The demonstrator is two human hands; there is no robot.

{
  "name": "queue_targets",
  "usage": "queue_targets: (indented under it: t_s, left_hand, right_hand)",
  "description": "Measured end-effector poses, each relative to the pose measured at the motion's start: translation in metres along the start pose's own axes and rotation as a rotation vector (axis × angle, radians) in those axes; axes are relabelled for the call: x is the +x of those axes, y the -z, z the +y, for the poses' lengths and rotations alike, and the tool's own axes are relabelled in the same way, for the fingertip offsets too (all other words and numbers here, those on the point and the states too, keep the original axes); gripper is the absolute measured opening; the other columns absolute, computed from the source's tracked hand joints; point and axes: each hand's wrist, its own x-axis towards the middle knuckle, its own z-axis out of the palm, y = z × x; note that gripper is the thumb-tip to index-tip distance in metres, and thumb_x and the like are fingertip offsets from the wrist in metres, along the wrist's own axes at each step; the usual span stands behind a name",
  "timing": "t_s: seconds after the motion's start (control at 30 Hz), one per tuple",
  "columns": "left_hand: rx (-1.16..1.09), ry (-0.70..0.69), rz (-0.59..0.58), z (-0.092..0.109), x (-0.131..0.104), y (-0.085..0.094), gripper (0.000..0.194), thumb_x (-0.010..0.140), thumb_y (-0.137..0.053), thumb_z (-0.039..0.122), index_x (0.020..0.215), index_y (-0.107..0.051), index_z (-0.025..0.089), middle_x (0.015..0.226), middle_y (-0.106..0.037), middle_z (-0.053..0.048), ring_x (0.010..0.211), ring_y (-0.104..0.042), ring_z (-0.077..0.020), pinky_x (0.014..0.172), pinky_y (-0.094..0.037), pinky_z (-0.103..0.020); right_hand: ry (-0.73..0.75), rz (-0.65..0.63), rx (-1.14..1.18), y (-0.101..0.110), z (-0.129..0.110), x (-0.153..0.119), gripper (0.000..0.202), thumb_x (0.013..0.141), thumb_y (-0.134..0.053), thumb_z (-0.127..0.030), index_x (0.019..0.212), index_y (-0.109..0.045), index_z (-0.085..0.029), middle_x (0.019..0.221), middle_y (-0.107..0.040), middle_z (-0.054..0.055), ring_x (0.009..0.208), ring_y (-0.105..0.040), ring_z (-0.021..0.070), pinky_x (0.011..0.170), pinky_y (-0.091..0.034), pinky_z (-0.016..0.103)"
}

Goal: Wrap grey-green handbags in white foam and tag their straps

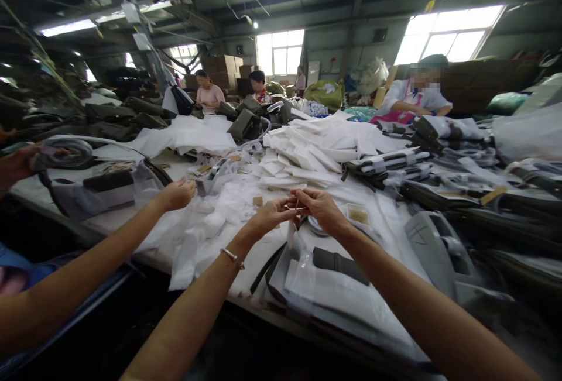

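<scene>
My left hand [273, 213], with a bracelet on its wrist, and my right hand [319, 208] meet above the table's near edge. Both have their fingers pinched together, and something thin and pale shows between the fingertips, too small to name. Just below them lies a dark bag [338, 267] partly wrapped in white sheet and clear plastic. A small clear box [357, 215] with yellowish contents sits beside my right hand.
A neighbour's hand [178, 194] reaches in at the left, near another wrapped bag [109, 185]. White padding sheets [307, 150] are heaped mid-table. A grey tape dispenser [441, 249] and stacked dark bags [504, 217] stand right. Other people sit across the table.
</scene>
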Motion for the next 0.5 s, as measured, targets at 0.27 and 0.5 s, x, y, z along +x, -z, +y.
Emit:
queue_targets:
  t_s: [0.27, 0.5]
  left_hand:
    - [0.03, 0.008, 0.115, -0.01, -0.002, -0.011, 0.04, 0.079, -0.069, 0.056, 0.082, -0.061, 0.017, 0.066, -0.065, 0.0, 0.058, -0.057, -0.0122, 0.057, -0.041, -0.023]
    - [-0.01, 0.008, 0.056, -0.014, -0.003, -0.024, 0.046, 0.07, -0.078, 0.055, 0.087, -0.063, 0.015, 0.077, -0.065, -0.002, 0.068, -0.06, -0.0136, 0.065, -0.043, -0.024]
  right_hand:
    - [-0.176, 0.11, 0.157, 0.022, -0.002, -0.013, 0.019, 0.086, -0.073, -0.032, 0.094, -0.071, -0.015, 0.085, -0.07, 0.006, 0.066, -0.067, 0.0127, 0.058, -0.057, 0.023]
    - [-0.086, 0.154, 0.143, 0.024, 0.004, -0.016, 0.032, 0.074, -0.083, -0.041, 0.088, -0.073, -0.015, 0.085, -0.069, 0.005, 0.072, -0.066, 0.014, 0.062, -0.058, 0.023]
